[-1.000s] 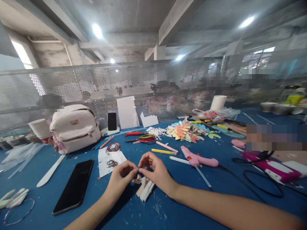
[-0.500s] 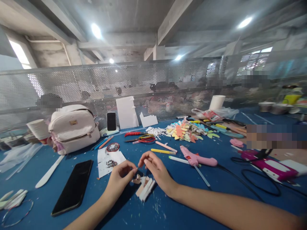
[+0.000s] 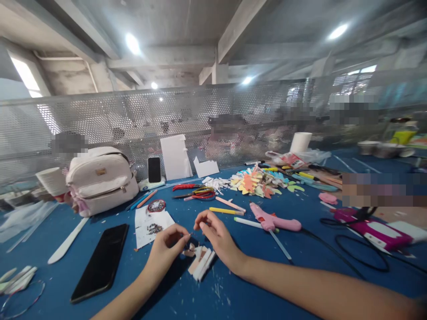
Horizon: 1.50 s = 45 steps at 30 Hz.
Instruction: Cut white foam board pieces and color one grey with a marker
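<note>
My left hand (image 3: 171, 244) pinches something tiny and thin between thumb and forefinger, too small to make out. Just right of it, my right hand (image 3: 218, 240) curves with its thumb and fingers loosely apart, and I see nothing in it. A small gap separates the fingertips of the two hands. Between and below the hands, a small piece built of white and tan strips (image 3: 202, 262) lies on the blue table (image 3: 187, 298). White paper (image 3: 142, 233) with dark bits on it lies beyond my left hand, a small red-rimmed round dish (image 3: 156, 205) at its top.
A pink glue gun (image 3: 276, 222) with a cord lies right of my right hand. Black phone (image 3: 100, 262) and white knife (image 3: 68, 242) lie left. Behind are scissors (image 3: 196, 194), paper cutouts (image 3: 253, 182), a pale backpack (image 3: 102, 182) and a perforated screen (image 3: 196, 111).
My right hand's fingertips have drawn slightly back to the right, away from my left fingertips. My left hand keeps its pinch, and the strip piece stays where it was.
</note>
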Motion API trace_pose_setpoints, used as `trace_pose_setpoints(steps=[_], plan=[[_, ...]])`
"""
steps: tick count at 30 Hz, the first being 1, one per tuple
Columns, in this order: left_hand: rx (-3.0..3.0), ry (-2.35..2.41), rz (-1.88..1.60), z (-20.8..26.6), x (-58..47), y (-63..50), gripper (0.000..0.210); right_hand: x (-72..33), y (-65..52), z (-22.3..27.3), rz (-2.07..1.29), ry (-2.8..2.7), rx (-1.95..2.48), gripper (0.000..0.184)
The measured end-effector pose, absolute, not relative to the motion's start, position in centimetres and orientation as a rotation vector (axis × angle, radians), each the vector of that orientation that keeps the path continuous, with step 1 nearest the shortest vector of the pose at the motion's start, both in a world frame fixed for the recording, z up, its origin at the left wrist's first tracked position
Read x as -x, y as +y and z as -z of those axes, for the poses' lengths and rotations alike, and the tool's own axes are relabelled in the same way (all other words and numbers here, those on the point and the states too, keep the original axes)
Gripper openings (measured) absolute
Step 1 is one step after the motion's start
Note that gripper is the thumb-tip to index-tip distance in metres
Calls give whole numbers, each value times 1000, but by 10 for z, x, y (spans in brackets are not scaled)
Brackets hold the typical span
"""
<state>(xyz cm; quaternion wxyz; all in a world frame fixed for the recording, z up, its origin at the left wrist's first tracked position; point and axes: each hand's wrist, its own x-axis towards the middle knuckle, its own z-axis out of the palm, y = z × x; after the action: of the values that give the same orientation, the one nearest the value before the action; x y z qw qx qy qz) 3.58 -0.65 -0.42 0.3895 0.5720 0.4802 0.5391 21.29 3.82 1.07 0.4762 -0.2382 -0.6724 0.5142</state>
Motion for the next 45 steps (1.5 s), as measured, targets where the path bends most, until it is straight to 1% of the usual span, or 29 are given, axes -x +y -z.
trace_pose_setpoints(steps=[3, 4, 7, 14, 19, 27, 33, 36, 39, 41, 43, 45], plan=[[-1456, 1220, -1378, 3, -37, -7, 31, -212, 39, -9, -1248, -1638, 603, 9], [-1458, 1218, -1377, 3, -37, -7, 31, -212, 39, -9, -1248, -1635, 611, 11], [-1463, 1218, -1373, 3, -37, -7, 31, -210, 40, -8, -1262, -1618, 625, 23], [-1461, 1219, -1379, 4, -37, -6, 33, -210, 41, -12, -1323, -1544, 650, 40], [-1457, 1225, -1381, 3, -38, -7, 35, -210, 44, -9, -1361, -1496, 668, 47], [-1462, 1225, -1371, 2, -37, -7, 34, -212, 44, -10, -1409, -1476, 644, 40], [-1456, 1209, -1362, 3, -38, -7, 37, -211, 42, -21, -1433, -1477, 635, 39], [-1459, 1205, -1362, 3, -38, -7, 38, -220, 34, -43, -1487, -1532, 588, 31], [-1461, 1209, -1367, 3, -39, -8, 37, -246, 23, -75, -1546, -1685, 519, 27], [-1457, 1210, -1366, 2, -39, -8, 37, -269, 17, -97, -1588, -1990, 471, 22], [-1451, 1203, -1358, 2, -39, -8, 37, -292, 13, -115, -1712, -2243, 529, 19], [-1444, 1193, -1350, 1, -39, -9, 38, -308, 12, -126, -1817, -2315, 545, 21]])
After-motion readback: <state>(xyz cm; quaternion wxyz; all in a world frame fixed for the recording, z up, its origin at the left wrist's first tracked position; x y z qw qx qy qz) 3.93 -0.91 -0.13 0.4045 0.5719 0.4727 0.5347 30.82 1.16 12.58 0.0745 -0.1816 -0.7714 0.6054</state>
